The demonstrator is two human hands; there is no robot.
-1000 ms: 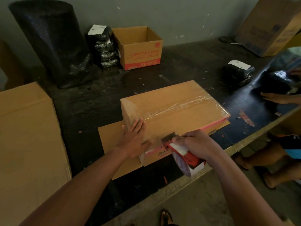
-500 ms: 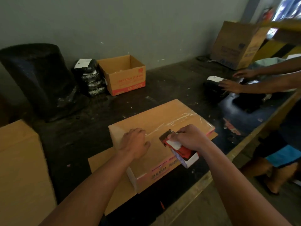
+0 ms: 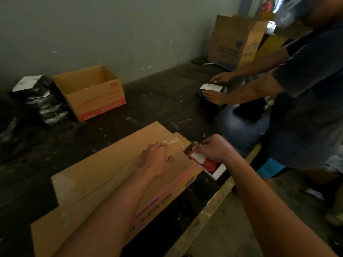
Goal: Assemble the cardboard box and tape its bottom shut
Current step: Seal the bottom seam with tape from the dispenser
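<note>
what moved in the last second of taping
The right hand, gripping the tape dispenser, ran it from the near edge of the cardboard box across its top to the far end. The left hand followed along the taped seam. The grip and the open box by the wall stayed unchanged.

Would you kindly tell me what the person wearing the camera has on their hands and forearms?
Nothing is worn on them. The left hand and right hand are ungloved, with no ring, watch or bracelet visible. Both forearms are bare down to the frame's edge, so no sleeve shows.
</note>
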